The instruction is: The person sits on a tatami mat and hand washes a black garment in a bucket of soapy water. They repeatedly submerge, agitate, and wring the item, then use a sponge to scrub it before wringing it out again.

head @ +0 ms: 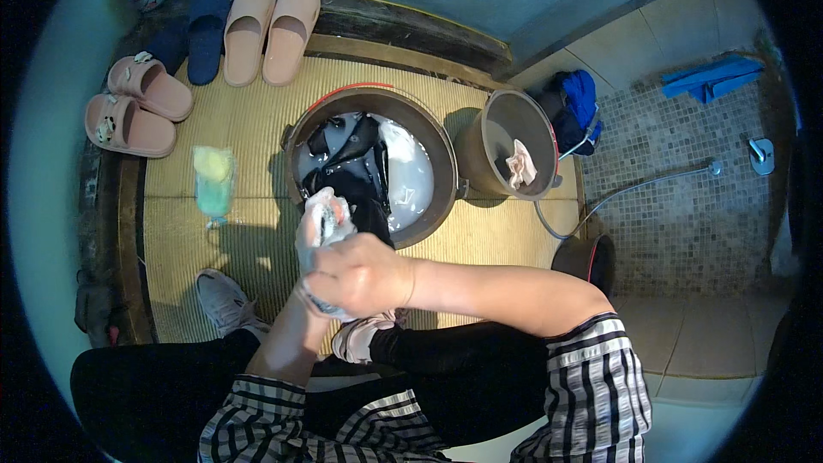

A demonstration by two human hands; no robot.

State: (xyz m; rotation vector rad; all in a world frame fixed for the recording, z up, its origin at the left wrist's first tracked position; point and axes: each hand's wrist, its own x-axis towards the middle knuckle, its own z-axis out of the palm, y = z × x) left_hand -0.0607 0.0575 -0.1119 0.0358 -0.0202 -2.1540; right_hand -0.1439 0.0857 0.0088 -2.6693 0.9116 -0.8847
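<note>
A wet, foamy whitish cloth is bunched between my hands over the near-left rim of a large dark bucket. My right hand is closed in a fist around its lower end. My left hand holds the cloth from the left side, partly covered by it and by my right hand. Inside the bucket, black garments and a white piece of fabric soak in cloudy water.
A smaller bucket with a pale pink cloth stands at right. A clear bag with yellow and green contents lies on the ribbed mat. Pink slippers line the back; a shower hose crosses the tiles.
</note>
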